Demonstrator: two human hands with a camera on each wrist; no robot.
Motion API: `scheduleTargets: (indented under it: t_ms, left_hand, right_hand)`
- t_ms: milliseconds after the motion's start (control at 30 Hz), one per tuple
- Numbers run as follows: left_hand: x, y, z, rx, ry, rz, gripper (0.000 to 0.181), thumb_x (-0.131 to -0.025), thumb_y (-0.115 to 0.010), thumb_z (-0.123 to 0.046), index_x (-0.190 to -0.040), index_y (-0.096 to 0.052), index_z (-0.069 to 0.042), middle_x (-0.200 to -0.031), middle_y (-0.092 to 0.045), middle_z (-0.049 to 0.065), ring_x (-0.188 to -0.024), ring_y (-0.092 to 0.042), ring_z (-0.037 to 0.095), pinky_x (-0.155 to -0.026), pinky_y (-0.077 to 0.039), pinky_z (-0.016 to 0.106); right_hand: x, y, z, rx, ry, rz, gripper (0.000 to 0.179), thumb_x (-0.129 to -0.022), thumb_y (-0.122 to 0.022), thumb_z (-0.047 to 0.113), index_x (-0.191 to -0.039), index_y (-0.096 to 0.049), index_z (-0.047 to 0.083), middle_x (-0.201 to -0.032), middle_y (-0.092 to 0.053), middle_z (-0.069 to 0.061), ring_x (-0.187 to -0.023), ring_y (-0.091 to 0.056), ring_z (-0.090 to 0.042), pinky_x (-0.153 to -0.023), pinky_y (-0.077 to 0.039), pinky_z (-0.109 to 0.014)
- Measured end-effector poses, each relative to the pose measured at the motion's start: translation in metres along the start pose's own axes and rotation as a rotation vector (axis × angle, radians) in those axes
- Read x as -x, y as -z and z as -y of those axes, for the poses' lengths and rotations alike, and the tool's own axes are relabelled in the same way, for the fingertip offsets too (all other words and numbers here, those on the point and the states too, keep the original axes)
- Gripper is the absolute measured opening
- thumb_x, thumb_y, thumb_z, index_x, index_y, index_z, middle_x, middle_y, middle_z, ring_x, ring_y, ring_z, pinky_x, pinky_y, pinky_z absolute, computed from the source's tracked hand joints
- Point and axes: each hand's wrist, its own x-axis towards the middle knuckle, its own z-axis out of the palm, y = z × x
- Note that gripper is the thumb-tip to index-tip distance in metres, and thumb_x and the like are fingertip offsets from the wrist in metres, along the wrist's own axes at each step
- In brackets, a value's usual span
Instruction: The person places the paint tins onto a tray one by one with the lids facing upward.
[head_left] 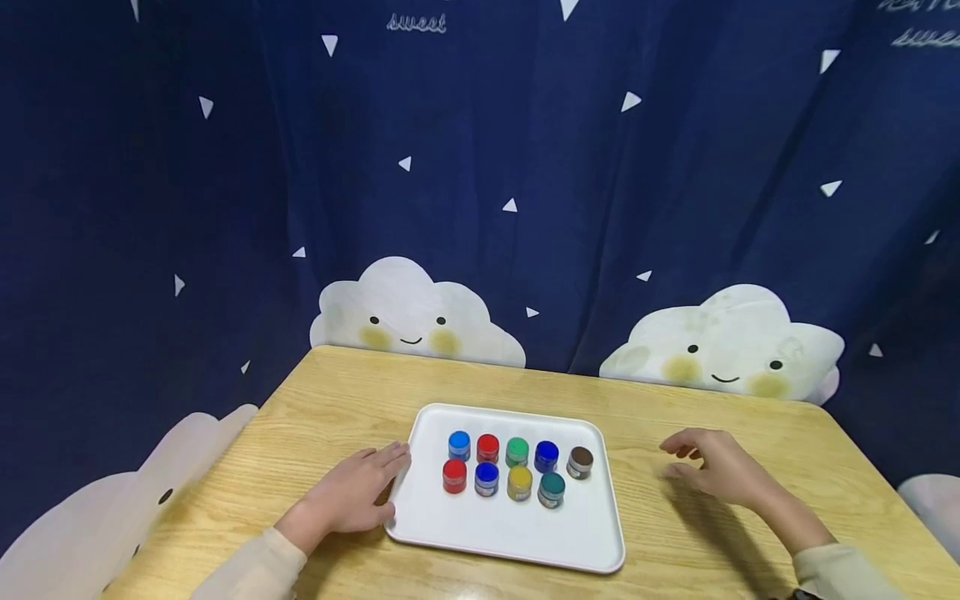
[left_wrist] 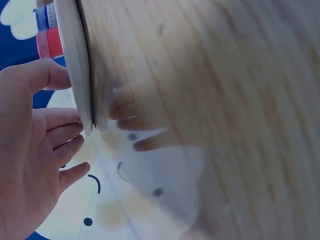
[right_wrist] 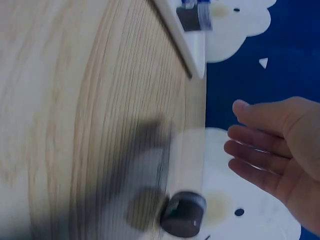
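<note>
A white tray [head_left: 450,533] lies on the wooden table, bearing small paint jars with coloured lids in two rows. The back row includes a green jar [head_left: 517,452] and a brown jar [head_left: 580,462]. In front are a red jar [head_left: 453,476], a yellow jar [head_left: 519,482] and a teal jar [head_left: 551,490]. My left hand [head_left: 358,490] rests against the tray's left edge, its fingers and thumb touching the rim. To the tray's right, my right hand [head_left: 716,468] hovers over the table with loosely bent fingers, holding nothing. Below it, the right wrist view shows a dark jar [right_wrist: 183,214], not visible in the head view.
The wooden table [head_left: 360,379] extends around the tray on every side. Behind it hangs a dark blue curtain [head_left: 465,225] printed with white clouds and triangles.
</note>
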Motion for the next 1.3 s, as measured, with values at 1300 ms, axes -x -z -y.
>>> scheduleTargets:
  t_ms: [1300]
  left_hand:
    - [0.001,0.001,0.0,0.004,-0.005,0.001,0.066,-0.081,-0.062,-0.027,-0.139,-0.048,0.001,-0.145,-0.05,0.016,-0.136,-0.046,0.03,-0.109,-0.042,0.05]
  right_hand:
    - [0.013,-0.005,-0.044,0.067,-0.247,0.185,0.032,-0.071,-0.08,0.01,-0.098,-0.069,-0.004,-0.083,-0.068,-0.002,-0.069,-0.058,-0.006,-0.059,-0.05,-0.023]
